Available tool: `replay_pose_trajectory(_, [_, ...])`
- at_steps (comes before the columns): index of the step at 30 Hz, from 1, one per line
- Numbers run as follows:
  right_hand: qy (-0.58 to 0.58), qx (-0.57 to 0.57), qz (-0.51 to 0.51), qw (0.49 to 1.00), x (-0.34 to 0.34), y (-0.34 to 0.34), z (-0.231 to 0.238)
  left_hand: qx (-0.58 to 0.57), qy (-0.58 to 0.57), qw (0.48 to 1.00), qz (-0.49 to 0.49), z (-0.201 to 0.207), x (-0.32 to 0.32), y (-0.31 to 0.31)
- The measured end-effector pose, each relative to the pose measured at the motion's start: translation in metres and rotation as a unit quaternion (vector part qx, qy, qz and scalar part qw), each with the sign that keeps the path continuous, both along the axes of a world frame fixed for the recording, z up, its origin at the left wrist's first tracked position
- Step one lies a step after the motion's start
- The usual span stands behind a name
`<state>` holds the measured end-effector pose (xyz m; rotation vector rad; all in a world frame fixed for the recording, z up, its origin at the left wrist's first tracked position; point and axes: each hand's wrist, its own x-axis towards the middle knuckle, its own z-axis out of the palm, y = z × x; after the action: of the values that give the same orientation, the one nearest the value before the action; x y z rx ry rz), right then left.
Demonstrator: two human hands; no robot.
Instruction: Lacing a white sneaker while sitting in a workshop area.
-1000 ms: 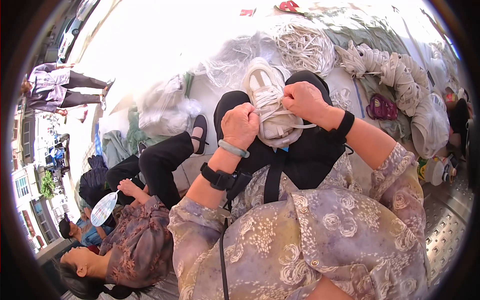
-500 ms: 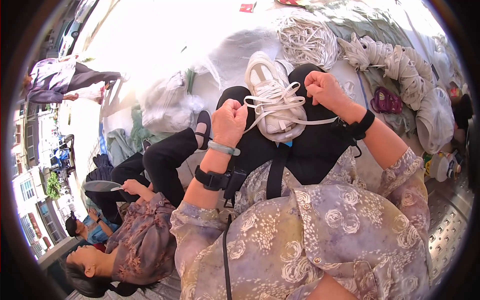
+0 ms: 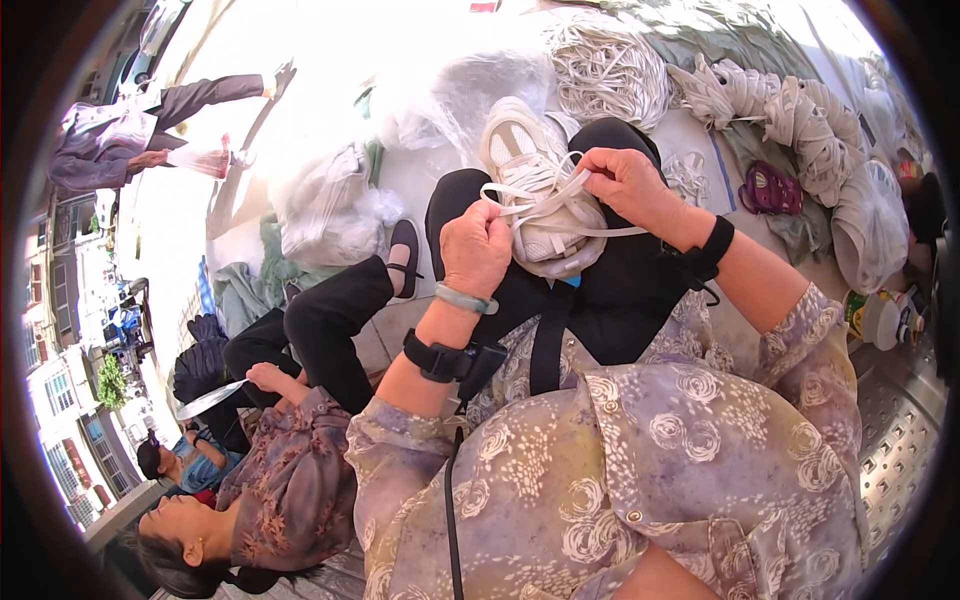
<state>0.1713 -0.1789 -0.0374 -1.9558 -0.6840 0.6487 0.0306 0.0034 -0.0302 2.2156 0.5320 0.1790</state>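
The person's two hands were apart, one on either side of an off-white shoe with mesh panels point(image 3: 525, 160), which sat upright between them over the lap, toe end pointing away. The left hand point(image 3: 475, 247), above a pale green bangle point(image 3: 465, 298), was closed with thumb and finger against a flat white shoelace point(image 3: 545, 212). The right hand point(image 3: 640, 195) pinched another part of the same lace, with a loop standing between the hands. One strand ran out under the right hand toward a black wristband point(image 3: 715, 248).

The knees in black trousers point(image 3: 607, 140) flanked the shoe, and no hand steadied it, so an uneven pull could tip or twist it. The loop looked slack; if either pinch slipped, it could fall open. The loose strand could catch on the wristband or get drawn into the wrong crossing, since the flat lace overlapped itself and might twist. Beyond the right hand lay a tangled heap of flat white laces point(image 3: 610, 75), too far off to snag. How firm the left grip was, I could not tell.
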Motion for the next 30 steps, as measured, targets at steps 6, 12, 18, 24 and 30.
replay_pose_trajectory(6, [-0.358, -0.163, 0.137, 0.909, 0.011, 0.002, 0.013, 0.352, 0.043, 0.928, -0.113, 0.020, -0.001, 0.021])
replay_pose_trajectory(12, [-0.228, -0.142, 0.086, 0.959, 0.015, -0.009, 0.004, 0.223, 0.007, 0.972, -0.074, 0.020, -0.006, 0.016])
replay_pose_trajectory(18, [-0.158, -0.067, 0.118, 0.978, -0.008, -0.038, 0.014, 0.165, 0.005, 0.980, -0.110, 0.025, -0.030, 0.011])
replay_pose_trajectory(24, [-0.334, -0.011, 0.182, 0.925, -0.015, -0.057, 0.009, 0.028, 0.025, 0.995, -0.087, 0.035, -0.052, 0.018])
replay_pose_trajectory(30, [-0.305, 0.023, 0.148, 0.941, 0.011, -0.063, 0.027, -0.009, -0.008, 0.997, -0.078, 0.046, -0.065, 0.034])
